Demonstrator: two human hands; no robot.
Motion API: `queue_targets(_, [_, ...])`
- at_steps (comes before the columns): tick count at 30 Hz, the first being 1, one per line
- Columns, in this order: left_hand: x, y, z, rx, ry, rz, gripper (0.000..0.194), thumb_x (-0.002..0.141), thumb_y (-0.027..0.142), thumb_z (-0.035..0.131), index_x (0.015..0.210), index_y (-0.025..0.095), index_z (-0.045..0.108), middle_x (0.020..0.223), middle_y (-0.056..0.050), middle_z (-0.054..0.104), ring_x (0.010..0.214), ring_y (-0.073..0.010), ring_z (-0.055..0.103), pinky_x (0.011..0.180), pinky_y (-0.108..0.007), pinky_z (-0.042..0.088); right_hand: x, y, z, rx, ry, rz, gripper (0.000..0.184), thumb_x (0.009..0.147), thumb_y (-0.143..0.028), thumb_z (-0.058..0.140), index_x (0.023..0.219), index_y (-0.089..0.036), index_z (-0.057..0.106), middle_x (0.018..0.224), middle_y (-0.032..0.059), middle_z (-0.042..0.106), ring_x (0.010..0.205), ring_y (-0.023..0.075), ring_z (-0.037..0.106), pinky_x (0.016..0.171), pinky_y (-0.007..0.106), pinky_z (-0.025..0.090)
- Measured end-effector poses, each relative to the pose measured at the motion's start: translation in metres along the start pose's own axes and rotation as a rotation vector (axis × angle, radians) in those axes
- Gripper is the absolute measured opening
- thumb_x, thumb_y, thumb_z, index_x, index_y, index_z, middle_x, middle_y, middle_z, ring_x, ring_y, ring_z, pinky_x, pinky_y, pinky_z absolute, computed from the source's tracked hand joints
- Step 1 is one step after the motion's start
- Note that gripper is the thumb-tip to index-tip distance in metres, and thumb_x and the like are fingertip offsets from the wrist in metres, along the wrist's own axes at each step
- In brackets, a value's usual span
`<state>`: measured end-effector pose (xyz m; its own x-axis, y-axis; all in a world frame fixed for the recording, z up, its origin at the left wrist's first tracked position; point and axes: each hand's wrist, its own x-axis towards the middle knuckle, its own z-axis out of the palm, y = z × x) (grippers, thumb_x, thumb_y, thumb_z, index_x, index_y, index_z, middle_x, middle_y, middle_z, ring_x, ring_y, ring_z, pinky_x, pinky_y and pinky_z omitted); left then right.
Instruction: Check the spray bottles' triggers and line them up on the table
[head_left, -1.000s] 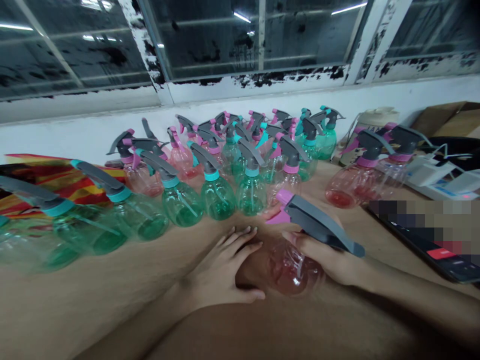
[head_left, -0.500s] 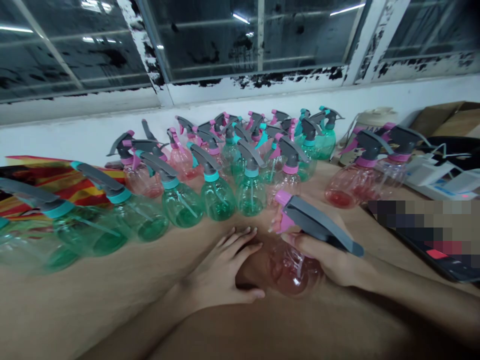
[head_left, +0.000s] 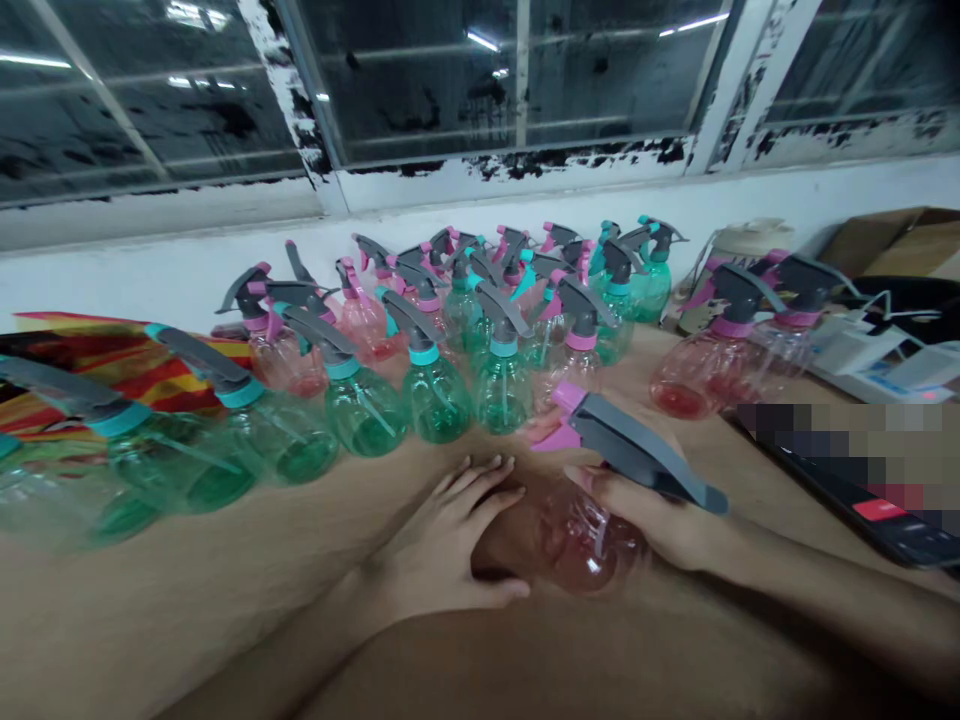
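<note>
My right hand (head_left: 679, 525) is wrapped around the neck of a spray bottle (head_left: 589, 560) with a clear pink body, a grey head and a pink nozzle. The bottle stands on the brown table (head_left: 247, 610). Its pink trigger (head_left: 561, 434) points forward and left, with my fingertips just in front of it, partly hidden by the head. Left of the bottle, my left hand (head_left: 442, 545) lies flat on the tabletop, fingers spread, holding nothing. The nearest green spray bottles (head_left: 502, 395) stand beyond my fingertips.
Many green and pink spray bottles (head_left: 367, 415) stand across the table toward the white wall. Two pink bottles (head_left: 682, 385) are at the right. A phone (head_left: 810, 465), a white power strip (head_left: 847, 345) and a cardboard box (head_left: 892, 245) lie farther right. A red-yellow bag (head_left: 202, 365) is at left.
The fingers of my right hand have loosened and stretched forward, and the pink trigger has swung out away from the bottle's neck. My left hand has stayed in place.
</note>
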<state>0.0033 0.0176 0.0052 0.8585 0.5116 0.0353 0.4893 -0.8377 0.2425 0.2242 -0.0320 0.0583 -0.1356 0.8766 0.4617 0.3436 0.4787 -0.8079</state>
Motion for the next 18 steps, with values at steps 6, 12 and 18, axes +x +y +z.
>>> queue_targets(6, [0.0011, -0.0003, -0.0001, -0.007, 0.004, 0.008, 0.079, 0.075, 0.063, 0.062, 0.137, 0.017, 0.044, 0.148, -0.013, 0.035, 0.136, -0.0335, 0.03, 0.11, -0.053, 0.022, -0.0004, 0.0007, -0.0002, 0.013, 0.006, 0.014, 0.012, 0.074, -0.016, 0.052, 0.068, -0.023, 0.046, 0.06, -0.0064, 0.043, 0.05, 0.0107, 0.042, 0.047, 0.024, 0.038])
queue_targets(12, [0.0003, -0.0015, 0.0032, 0.027, 0.005, 0.006, 0.079, 0.076, 0.064, 0.059, 0.139, 0.019, 0.04, 0.149, -0.011, 0.034, 0.137, -0.0311, 0.027, 0.109, -0.052, 0.025, -0.0001, -0.0017, -0.0018, 0.004, -0.015, 0.033, 0.008, 0.075, -0.016, 0.051, 0.076, -0.024, 0.053, 0.061, -0.0054, 0.048, 0.051, 0.0122, 0.045, 0.048, 0.025, 0.04])
queue_targets(18, [0.0012, 0.0, -0.0001, 0.035, 0.002, 0.003, 0.077, 0.076, 0.063, 0.059, 0.138, 0.02, 0.041, 0.147, -0.011, 0.037, 0.136, -0.0302, 0.03, 0.111, -0.051, 0.022, 0.0058, -0.0045, -0.0028, 0.019, -0.035, -0.027, 0.009, 0.078, -0.02, 0.053, 0.083, -0.026, 0.058, 0.074, -0.0013, 0.061, 0.065, 0.0163, 0.059, 0.065, 0.031, 0.05])
